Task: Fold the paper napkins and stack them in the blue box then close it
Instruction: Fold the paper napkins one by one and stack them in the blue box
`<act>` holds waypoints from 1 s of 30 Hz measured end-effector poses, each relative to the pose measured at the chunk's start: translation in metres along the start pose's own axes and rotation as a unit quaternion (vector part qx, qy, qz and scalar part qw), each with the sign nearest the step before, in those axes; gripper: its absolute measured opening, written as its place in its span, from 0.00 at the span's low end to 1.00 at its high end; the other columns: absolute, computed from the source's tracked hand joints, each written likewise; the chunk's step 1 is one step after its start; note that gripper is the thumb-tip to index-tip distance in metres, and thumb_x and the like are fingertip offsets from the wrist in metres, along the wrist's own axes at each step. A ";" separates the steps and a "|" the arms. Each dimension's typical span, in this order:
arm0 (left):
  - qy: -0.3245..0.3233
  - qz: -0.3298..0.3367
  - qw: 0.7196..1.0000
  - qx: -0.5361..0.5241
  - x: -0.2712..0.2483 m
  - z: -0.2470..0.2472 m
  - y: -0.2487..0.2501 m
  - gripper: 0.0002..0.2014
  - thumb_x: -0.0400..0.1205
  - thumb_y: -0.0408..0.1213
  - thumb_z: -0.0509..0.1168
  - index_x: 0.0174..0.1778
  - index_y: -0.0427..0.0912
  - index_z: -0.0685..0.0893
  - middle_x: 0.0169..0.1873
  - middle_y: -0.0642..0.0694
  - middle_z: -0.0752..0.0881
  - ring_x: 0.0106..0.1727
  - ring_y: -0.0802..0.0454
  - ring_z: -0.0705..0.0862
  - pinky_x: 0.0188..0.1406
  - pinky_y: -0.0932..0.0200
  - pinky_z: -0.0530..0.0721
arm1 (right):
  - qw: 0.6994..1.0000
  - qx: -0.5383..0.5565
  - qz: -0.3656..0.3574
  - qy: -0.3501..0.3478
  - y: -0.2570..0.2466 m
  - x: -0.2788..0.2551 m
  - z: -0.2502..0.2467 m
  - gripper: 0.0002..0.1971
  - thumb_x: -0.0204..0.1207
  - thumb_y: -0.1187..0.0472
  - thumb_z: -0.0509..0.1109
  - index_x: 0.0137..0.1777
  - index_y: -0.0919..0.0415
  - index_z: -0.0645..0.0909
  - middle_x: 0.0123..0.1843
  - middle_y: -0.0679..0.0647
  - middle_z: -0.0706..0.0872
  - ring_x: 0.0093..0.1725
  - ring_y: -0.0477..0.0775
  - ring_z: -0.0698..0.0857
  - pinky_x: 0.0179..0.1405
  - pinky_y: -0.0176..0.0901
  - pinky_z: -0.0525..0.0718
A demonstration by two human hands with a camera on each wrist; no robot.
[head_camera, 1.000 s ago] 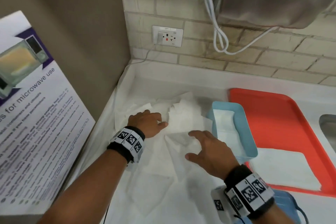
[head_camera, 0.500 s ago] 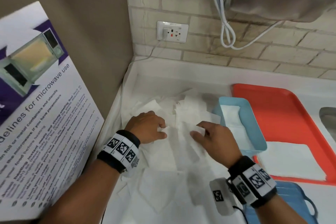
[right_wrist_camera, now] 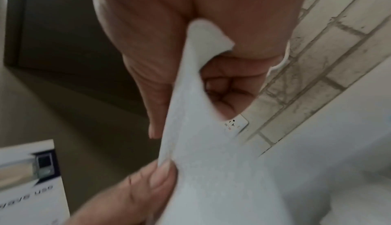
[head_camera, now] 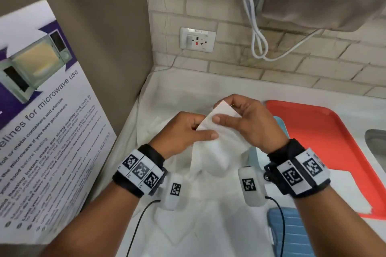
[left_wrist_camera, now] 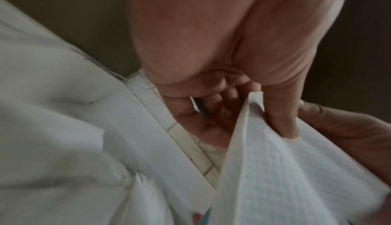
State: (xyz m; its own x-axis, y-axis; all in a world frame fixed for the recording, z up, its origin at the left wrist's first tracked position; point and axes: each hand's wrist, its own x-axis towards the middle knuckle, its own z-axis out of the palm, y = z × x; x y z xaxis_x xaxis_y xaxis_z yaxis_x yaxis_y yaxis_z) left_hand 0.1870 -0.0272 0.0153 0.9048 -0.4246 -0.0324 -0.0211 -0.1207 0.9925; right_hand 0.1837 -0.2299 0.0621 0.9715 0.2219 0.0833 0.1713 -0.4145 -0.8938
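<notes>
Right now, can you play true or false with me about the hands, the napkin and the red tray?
1. Both hands pinch one white napkin. True: the left hand and the right hand each hold it.
2. The napkin lies flat on the counter. False: it is lifted and hangs down from the hands.
3. The red tray is on the left. False: it lies to the right of the hands.
4. A white cable hangs on the brick wall. True.
5. The poster shows a fridge. False: it is about microwave use.
</notes>
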 end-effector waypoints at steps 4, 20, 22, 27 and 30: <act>0.067 0.005 0.992 -0.105 -0.007 -0.011 0.001 0.19 0.77 0.37 0.76 0.61 0.31 0.89 0.57 0.35 0.93 0.56 0.41 0.92 0.62 0.40 0.88 | 1.000 0.021 0.018 0.013 -0.005 0.007 -0.003 0.10 0.72 0.61 0.83 0.51 0.60 0.88 0.47 0.53 0.94 0.44 0.56 0.91 0.48 0.56 0.89; -0.078 -0.093 0.991 -0.054 -0.020 -0.035 -0.018 0.31 0.71 0.44 0.85 0.69 0.43 0.86 0.62 0.43 0.92 0.64 0.44 0.91 0.64 0.49 0.89 | 0.999 -0.011 0.044 0.005 -0.012 0.019 -0.021 0.06 0.72 0.60 0.82 0.44 0.59 0.89 0.42 0.54 0.94 0.40 0.54 0.90 0.47 0.49 0.87; -0.050 -0.051 0.994 -0.080 -0.013 -0.029 -0.009 0.35 0.71 0.45 0.81 0.75 0.43 0.81 0.66 0.44 0.90 0.69 0.45 0.88 0.69 0.49 0.86 | 0.998 -0.019 0.036 -0.049 -0.015 0.022 -0.011 0.05 0.72 0.61 0.82 0.42 0.57 0.88 0.38 0.50 0.92 0.37 0.47 0.88 0.41 0.42 0.85; 0.057 -0.017 0.992 -0.112 0.002 -0.014 0.002 0.19 0.75 0.37 0.78 0.63 0.40 0.89 0.58 0.43 0.94 0.60 0.44 0.92 0.65 0.45 0.88 | 0.999 0.039 0.021 -0.032 -0.008 0.029 0.006 0.07 0.76 0.60 0.79 0.48 0.64 0.87 0.40 0.54 0.91 0.38 0.51 0.87 0.41 0.46 0.84; 0.152 -0.030 0.979 -0.130 0.001 -0.025 -0.007 0.12 0.81 0.33 0.77 0.59 0.39 0.91 0.57 0.43 0.94 0.60 0.43 0.92 0.70 0.36 0.85 | 0.992 0.098 0.062 0.043 0.013 0.019 0.003 0.09 0.82 0.56 0.73 0.56 0.60 0.86 0.43 0.53 0.91 0.36 0.48 0.88 0.38 0.42 0.85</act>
State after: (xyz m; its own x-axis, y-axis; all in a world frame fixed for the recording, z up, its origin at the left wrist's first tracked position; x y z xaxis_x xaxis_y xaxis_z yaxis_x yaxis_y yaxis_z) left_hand 0.1987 -0.0043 0.0114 0.9866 -0.1328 -0.0948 0.1098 0.1111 0.9877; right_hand 0.2042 -0.2285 0.0509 0.9949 0.1010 -0.0036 0.0222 -0.2535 -0.9671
